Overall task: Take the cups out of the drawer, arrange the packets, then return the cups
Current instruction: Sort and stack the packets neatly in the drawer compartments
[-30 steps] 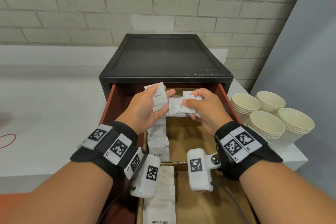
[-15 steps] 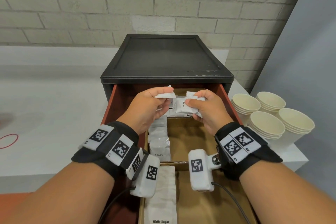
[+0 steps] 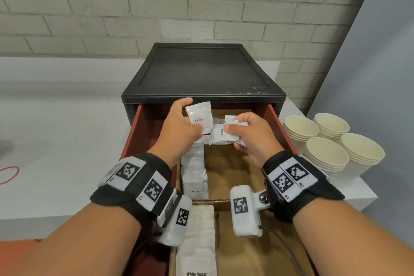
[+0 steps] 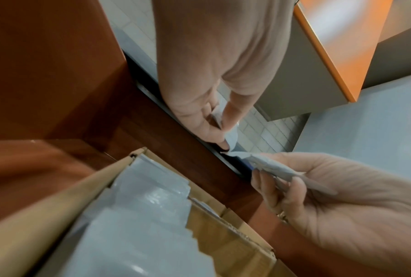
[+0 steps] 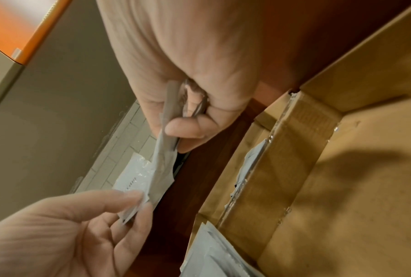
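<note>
Over the open red-brown drawer (image 3: 134,127), my left hand (image 3: 179,125) pinches one white cream packet (image 3: 199,119) and holds it upright. Just to its right, my right hand (image 3: 248,134) grips a small bunch of cream packets (image 3: 220,135). In the right wrist view that bunch (image 5: 163,159) hangs from the pinching fingers. A row of cream packets (image 3: 193,175) stands in the left compartment of the cardboard divider (image 3: 228,172). White sugar packets (image 3: 197,242) lie in the compartment nearer me. Stacks of cream paper cups (image 3: 331,141) stand on the counter, right of the drawer.
The drawer belongs to a black cabinet (image 3: 201,74) against a brick wall. A white counter (image 3: 56,130) spreads to the left, with a red ring (image 3: 9,175) at its far left edge. The divider's right compartment shows bare cardboard (image 5: 353,187).
My left hand has turned its single packet from edge-on to upright, its printed face toward me, and lifted it slightly. My right hand has kept its bunch in place.
</note>
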`<action>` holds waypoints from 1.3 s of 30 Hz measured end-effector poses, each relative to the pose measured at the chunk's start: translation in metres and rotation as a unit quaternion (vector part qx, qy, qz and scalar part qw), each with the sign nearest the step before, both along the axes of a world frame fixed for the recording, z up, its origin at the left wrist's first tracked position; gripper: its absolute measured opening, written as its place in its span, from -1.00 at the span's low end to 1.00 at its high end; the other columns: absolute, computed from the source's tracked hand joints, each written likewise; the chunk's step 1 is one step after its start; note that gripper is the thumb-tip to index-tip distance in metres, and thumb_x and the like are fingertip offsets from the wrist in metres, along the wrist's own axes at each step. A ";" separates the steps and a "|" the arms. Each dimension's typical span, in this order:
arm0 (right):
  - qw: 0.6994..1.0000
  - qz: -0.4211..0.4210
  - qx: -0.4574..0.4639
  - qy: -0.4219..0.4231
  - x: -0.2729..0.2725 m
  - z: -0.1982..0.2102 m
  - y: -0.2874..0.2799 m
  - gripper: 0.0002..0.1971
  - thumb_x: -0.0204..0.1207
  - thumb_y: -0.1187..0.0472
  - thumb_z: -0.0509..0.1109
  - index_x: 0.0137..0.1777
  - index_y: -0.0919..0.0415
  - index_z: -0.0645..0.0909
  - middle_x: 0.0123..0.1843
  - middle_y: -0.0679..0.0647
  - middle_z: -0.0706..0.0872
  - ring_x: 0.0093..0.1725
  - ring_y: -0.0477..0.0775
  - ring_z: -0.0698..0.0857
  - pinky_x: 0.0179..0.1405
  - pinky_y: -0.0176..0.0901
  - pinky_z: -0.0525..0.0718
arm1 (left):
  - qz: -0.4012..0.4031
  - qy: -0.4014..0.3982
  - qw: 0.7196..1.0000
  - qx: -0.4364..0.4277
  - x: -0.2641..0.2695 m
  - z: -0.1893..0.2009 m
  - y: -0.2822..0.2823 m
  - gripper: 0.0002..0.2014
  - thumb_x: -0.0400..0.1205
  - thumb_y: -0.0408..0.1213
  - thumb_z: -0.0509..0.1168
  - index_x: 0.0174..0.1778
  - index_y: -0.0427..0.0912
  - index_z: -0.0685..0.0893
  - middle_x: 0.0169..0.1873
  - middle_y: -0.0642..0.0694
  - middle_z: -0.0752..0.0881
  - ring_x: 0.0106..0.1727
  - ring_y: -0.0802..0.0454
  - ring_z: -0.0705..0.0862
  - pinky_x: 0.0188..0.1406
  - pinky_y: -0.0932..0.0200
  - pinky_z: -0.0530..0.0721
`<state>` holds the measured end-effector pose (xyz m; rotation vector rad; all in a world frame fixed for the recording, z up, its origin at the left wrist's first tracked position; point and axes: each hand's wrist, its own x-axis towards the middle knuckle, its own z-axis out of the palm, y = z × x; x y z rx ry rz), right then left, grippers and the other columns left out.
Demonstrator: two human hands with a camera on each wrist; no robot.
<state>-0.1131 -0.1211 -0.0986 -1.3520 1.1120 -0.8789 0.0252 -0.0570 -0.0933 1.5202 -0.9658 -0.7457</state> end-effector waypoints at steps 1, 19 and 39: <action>1.000 0.003 0.001 0.001 0.001 0.000 0.001 -0.76 0.46 0.27 0.48 0.10 0.11 0.57 0.14 0.07 0.66 -0.07 -0.01 0.72 -0.44 -0.37 0.62 | 0.002 -0.015 1.000 0.002 0.001 -0.001 0.000 -0.30 0.55 -0.56 0.35 0.52 0.04 0.29 0.11 0.06 0.53 0.05 0.12 0.62 -0.23 0.41 0.69; 0.995 0.054 0.024 -0.081 0.004 0.006 0.011 -0.82 0.65 0.17 0.23 0.15 0.18 0.59 0.18 0.14 0.68 -0.14 -0.03 0.69 -0.35 -0.38 0.65 | -0.117 0.119 0.982 0.089 -0.013 0.009 0.006 -0.65 0.62 -0.56 0.23 0.19 -0.05 0.58 0.14 -0.13 0.63 0.08 -0.02 0.70 -0.11 0.28 0.73; 0.990 0.101 -0.017 -0.098 0.000 0.005 0.006 -0.58 0.46 0.39 0.44 0.27 0.07 0.47 0.24 0.06 0.60 0.18 0.14 0.65 -0.24 -0.37 0.66 | -0.099 0.343 0.931 0.071 -0.001 0.012 0.012 -0.83 0.59 -0.46 0.31 0.06 -0.19 0.64 -0.04 -0.23 0.76 -0.16 -0.07 0.80 -0.40 0.34 0.71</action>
